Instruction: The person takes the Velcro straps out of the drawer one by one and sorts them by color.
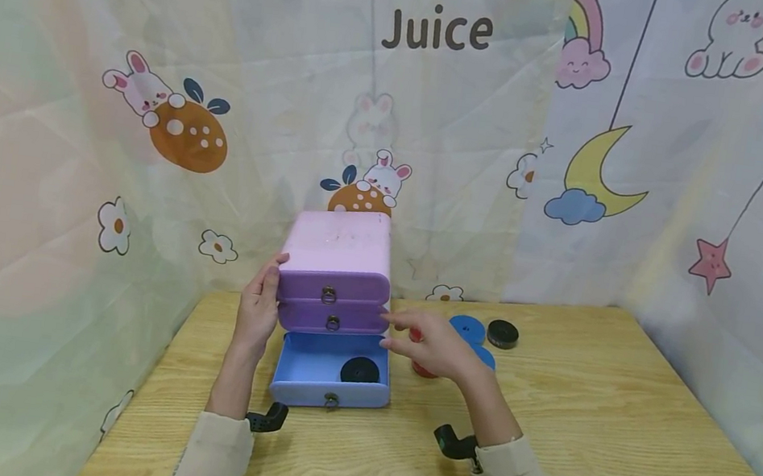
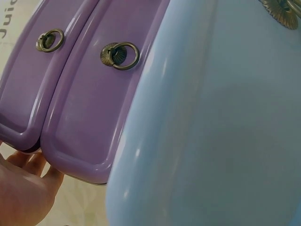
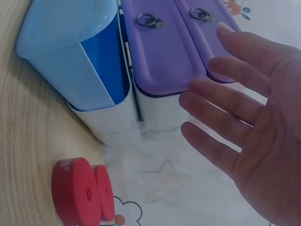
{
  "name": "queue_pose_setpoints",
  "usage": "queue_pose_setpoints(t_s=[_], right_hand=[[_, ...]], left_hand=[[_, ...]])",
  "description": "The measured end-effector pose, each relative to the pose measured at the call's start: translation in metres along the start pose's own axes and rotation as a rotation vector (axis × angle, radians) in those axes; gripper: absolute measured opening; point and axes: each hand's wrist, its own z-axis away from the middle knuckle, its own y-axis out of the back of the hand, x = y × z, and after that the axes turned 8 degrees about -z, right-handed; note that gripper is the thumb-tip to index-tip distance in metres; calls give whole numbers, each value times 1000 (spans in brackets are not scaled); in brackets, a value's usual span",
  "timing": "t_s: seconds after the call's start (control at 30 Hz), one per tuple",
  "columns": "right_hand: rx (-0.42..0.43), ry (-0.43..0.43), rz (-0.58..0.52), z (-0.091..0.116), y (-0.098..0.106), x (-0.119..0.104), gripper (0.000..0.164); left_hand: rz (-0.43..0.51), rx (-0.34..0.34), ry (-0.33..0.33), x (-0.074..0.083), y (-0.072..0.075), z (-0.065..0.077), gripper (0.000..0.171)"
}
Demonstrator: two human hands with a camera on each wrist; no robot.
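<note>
A small drawer chest with a pink top stands on the table. Its two upper purple drawers are closed, while the blue bottom drawer is pulled out with a black disc lying in it. My left hand rests against the chest's left side, fingertips at the edge of the purple drawers. On the opposite side, my right hand holds nothing; its fingers are spread and extended toward the purple drawers, as the right wrist view shows. Two red rolls lie beneath it, partly hidden in the head view.
Blue discs and another black disc lie on the wooden table right of the chest. A printed cloth backdrop hangs close behind. Brass ring pulls stick out from the drawer fronts.
</note>
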Motion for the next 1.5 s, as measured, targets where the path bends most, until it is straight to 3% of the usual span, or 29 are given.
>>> queue_pose_setpoints(t_s=[0.3, 0.43, 0.63, 0.83, 1.1, 1.5], right_hand=[[-71, -59, -60, -2, -15, -1, 56], [-82, -33, -63, -5, -20, 1, 54], [-78, 40, -19, -12, -30, 6, 45], [-92, -2, 27, -18, -44, 11, 34], [-108, -63, 158, -22, -64, 21, 2], [-93, -66, 226, -27, -75, 25, 8]], left_hand=[[-2, 6, 3, -1, 0, 0, 47], [-2, 6, 4, -1, 0, 0, 46], [7, 5, 0, 0, 0, -1, 46], [-8, 8, 6, 1, -2, -1, 46], [-7, 11, 12, 0, -2, 0, 46], [2, 5, -8, 0, 0, -1, 46]])
